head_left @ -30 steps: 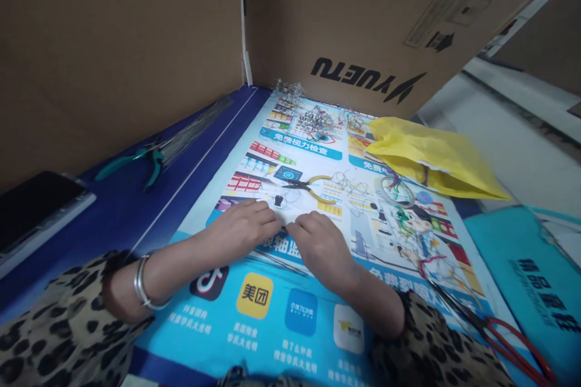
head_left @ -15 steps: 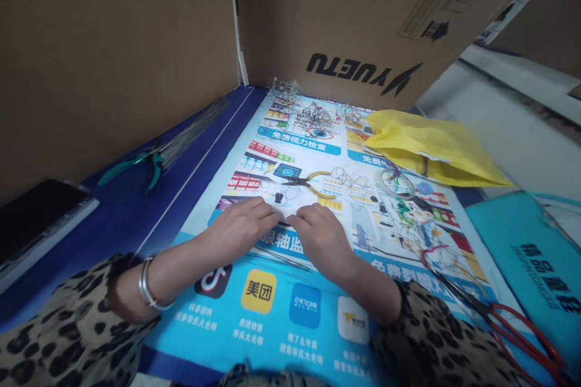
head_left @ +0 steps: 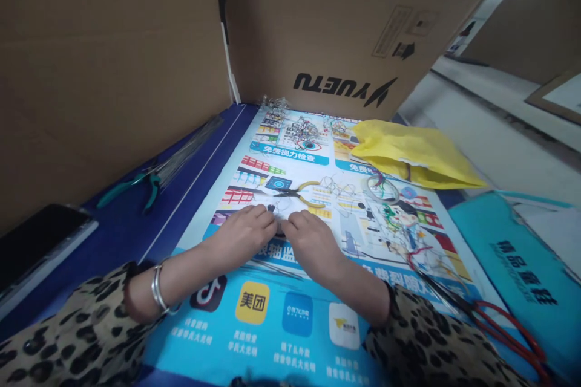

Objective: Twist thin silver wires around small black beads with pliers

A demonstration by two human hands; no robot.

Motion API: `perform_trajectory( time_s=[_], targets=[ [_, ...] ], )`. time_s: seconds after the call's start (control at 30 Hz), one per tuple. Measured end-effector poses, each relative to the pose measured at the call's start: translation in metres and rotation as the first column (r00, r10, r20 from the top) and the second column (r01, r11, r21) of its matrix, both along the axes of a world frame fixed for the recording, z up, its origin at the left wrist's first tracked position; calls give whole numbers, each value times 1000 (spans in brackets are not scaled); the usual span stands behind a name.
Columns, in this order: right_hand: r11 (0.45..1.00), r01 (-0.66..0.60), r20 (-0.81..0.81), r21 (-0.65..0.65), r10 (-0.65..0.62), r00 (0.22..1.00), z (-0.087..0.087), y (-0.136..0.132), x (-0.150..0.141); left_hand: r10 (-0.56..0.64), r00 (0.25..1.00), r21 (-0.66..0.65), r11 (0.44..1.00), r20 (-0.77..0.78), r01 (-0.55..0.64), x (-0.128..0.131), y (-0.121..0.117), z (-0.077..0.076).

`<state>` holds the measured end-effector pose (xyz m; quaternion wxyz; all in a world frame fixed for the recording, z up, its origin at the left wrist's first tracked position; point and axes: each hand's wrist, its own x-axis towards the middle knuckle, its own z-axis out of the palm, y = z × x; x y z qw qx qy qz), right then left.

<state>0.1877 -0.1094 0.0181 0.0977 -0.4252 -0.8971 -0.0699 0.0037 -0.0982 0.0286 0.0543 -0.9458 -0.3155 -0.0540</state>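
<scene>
My left hand (head_left: 247, 231) and my right hand (head_left: 313, 245) meet fingertip to fingertip above a printed poster sheet (head_left: 254, 338). Both are closed in a pinch, and whatever sits between the fingers is too small and hidden to name. Just beyond them lie yellow-handled pliers (head_left: 302, 193), jaws pointing left. Loose thin wire (head_left: 338, 188) curls beside the pliers' handles. Several straight dark wires (head_left: 272, 271) rest on the poster under my hands. A silver bangle (head_left: 158, 290) circles my left wrist.
Teal-handled pliers (head_left: 131, 188) and a bundle of straight wires (head_left: 193, 148) lie left, near a phone (head_left: 40, 242). Tangled wire (head_left: 302, 130) sits at the back. Right are a tape roll (head_left: 382, 190), yellow bag (head_left: 408, 154), teal bag (head_left: 503, 254) and red-handled scissors (head_left: 508, 329). Cardboard walls (head_left: 308, 18) stand behind.
The camera view has shifted, so the scene sits a little lower and further left. My hands stay pinched together, with the fingertips slightly closer to each other.
</scene>
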Motion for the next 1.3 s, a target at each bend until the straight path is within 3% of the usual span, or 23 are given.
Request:
perform_trajectory(
  time_s=[0.1,0.3,0.5,0.67,0.87,1.07,1.3],
  targets=[
    [999,36,28,-34,-35,999,6,2,0,-10,1000,23,1000,17,10,6,5,0],
    [996,8,9,-93,-7,1000,4,7,7,-3,996,28,1000,87,0,4,11,-16],
    [989,143,-121,35,-138,983,-3,30,26,79,976,-15,997,203,-78,-1,14,-22],
    [976,214,9,34,-214,977,-13,46,36,105,964,-15,994,243,-104,-1,15,-25],
    [967,241,95,88,-249,964,-17,42,36,119,968,-66,992,220,-107,-2,14,-30],
    [921,374,134,108,-386,913,-22,36,32,120,970,-52,992,210,-111,-2,15,-29],
    [895,445,113,41,-447,888,-21,35,29,105,967,-8,994,233,-106,-2,17,-29]
  ],
)
